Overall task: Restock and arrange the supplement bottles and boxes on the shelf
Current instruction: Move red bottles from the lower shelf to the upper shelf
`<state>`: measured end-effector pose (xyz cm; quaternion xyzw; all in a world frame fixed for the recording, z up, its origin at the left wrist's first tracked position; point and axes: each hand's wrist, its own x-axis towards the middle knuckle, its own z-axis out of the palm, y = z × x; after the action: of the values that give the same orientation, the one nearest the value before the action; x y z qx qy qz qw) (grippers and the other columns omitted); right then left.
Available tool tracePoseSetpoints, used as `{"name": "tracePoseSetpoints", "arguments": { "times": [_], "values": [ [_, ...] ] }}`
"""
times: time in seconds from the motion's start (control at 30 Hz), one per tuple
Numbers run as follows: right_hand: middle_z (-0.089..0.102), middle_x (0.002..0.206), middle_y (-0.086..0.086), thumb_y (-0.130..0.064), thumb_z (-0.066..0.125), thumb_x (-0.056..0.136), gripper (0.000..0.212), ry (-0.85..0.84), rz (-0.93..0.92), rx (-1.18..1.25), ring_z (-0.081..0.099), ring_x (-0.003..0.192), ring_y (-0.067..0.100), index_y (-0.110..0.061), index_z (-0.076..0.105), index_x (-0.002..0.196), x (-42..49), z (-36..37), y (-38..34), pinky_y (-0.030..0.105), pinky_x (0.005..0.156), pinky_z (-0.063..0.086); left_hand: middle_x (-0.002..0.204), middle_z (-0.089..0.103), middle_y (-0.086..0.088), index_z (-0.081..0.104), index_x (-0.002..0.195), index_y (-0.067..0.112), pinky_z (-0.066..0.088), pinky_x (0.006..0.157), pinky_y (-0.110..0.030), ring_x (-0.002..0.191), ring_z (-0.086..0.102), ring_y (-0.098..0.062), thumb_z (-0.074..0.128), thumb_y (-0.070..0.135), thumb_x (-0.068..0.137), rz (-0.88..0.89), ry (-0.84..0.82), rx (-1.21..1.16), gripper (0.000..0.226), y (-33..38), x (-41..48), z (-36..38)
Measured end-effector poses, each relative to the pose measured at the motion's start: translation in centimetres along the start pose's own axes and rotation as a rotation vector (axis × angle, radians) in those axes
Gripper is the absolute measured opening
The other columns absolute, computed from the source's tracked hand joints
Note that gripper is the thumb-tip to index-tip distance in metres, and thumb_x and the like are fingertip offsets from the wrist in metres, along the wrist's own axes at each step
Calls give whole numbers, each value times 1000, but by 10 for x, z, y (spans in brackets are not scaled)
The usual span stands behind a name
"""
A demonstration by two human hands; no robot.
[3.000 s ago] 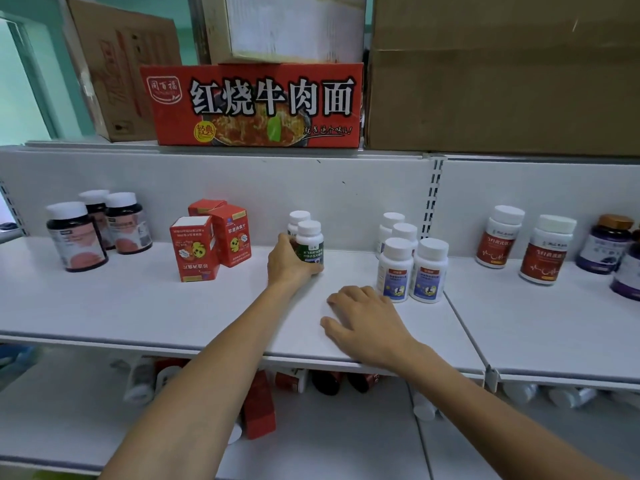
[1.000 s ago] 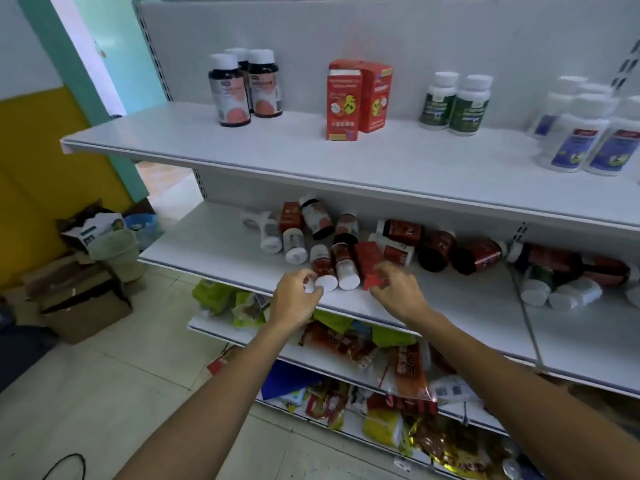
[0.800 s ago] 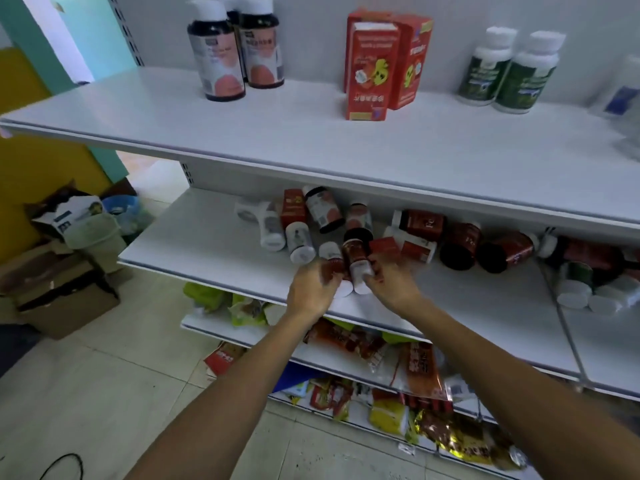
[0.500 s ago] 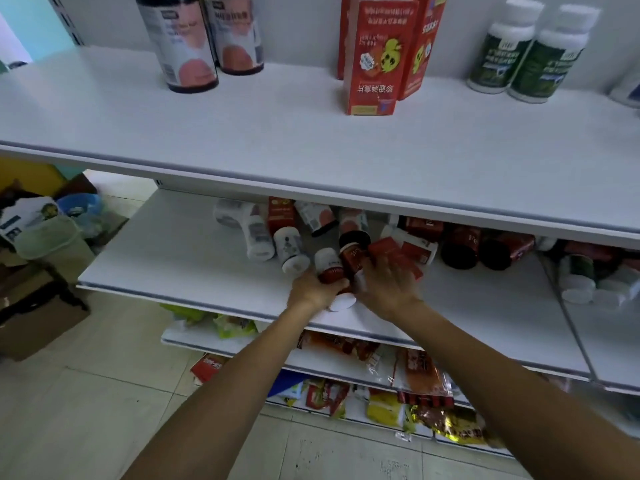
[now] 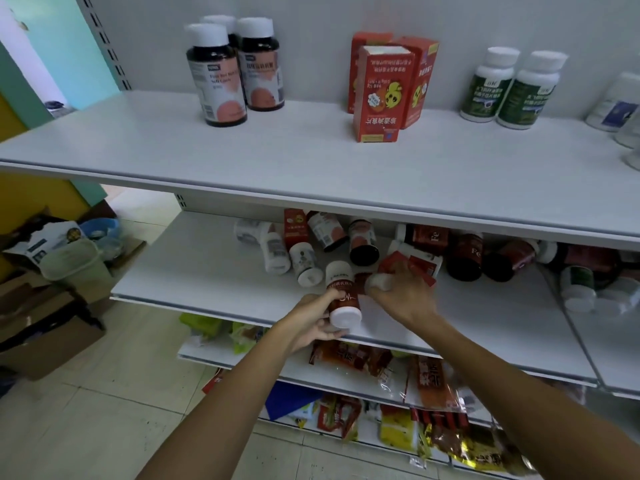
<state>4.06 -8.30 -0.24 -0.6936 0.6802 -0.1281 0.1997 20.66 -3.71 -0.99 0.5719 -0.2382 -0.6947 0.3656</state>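
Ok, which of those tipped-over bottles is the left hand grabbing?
The red-labelled bottle at the middle shelf's front edge, one white end toward the camera. The left hand grips it; the others lie farther back.

Both bare forearms reach forward from the lower edge and draw close together. The left hand (image 5: 310, 322) grips a white-capped bottle (image 5: 342, 299) from its left side, thumb on the label, fingers curled beneath. Just to its right, the right hand (image 5: 407, 296), back upward, curls its fingers over a second bottle (image 5: 379, 282), which is blurred.
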Motion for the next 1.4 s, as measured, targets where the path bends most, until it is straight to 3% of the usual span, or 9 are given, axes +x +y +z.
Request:
{"name": "tracePoseSetpoints", "arguments": {
  "times": [0.2,0.33,0.47,0.63,0.77,0.93,1.1,1.3,1.4],
  "values": [
    [57,120,9,-28,71,76,62,35,131,518,54,109,28,-8,45,129,-27,-27,10,29,76,41,95,61,-17,54,97,10,52,87,-46,87,62,-27,55,12,88,132,17,-36,10,-7,-41,15],
    [59,97,5,-24,68,82,35,-13,227,897,56,80,17,-11,53,110,-60,-54,24,31,71,48,75,67,-12,53,104,6,51,67,-31,66,66,-19,49,19,88,171,37,-101,20,-15,-68,38],
    [59,76,0,-32,63,86,23,-56,269,1153,56,66,12,-14,58,98,-99,-93,55,27,62,45,71,69,-5,56,104,8,51,65,-30,66,66,-14,57,24,88,251,28,-30,23,-25,-91,80],
    [60,72,10,-38,61,87,30,25,303,1392,59,56,21,-10,58,97,-137,-140,120,32,58,52,79,65,-4,57,110,10,49,60,-25,67,64,-14,66,17,83,365,-40,125,30,-36,-112,162],
    [64,71,18,-46,58,88,41,167,325,1506,63,50,25,-7,55,101,-174,-183,188,35,55,55,77,64,-4,58,104,11,51,58,-24,56,65,-11,65,14,84,402,-141,169,22,-47,-127,244],
    [65,77,14,-42,82,55,62,247,273,1407,62,58,24,-6,58,99,-230,-251,264,34,60,53,70,65,-1,59,97,13,49,53,-21,53,63,-10,64,15,84,424,-299,192,14,-61,-144,346],
    [58,69,10,-16,71,79,21,422,288,1370,63,50,21,-9,55,91,-270,-300,325,29,50,53,80,64,-3,58,103,12,48,54,-21,62,62,-11,65,20,84,455,-465,275,21,-69,-157,431],
    [57,80,15,-17,64,85,12,664,298,1267,56,61,23,-10,56,87,-283,-339,380,35,63,50,83,64,-2,56,112,13,48,57,-21,64,62,-7,63,22,86,520,-572,428,28,-60,-162,500],
    [58,99,19,-16,55,91,31,698,187,1333,61,71,31,-18,46,121,-269,-361,390,43,69,53,87,65,-5,54,115,10,49,62,-25,70,62,-14,65,23,84,577,-588,487,35,-46,-157,525]
  ]
}}
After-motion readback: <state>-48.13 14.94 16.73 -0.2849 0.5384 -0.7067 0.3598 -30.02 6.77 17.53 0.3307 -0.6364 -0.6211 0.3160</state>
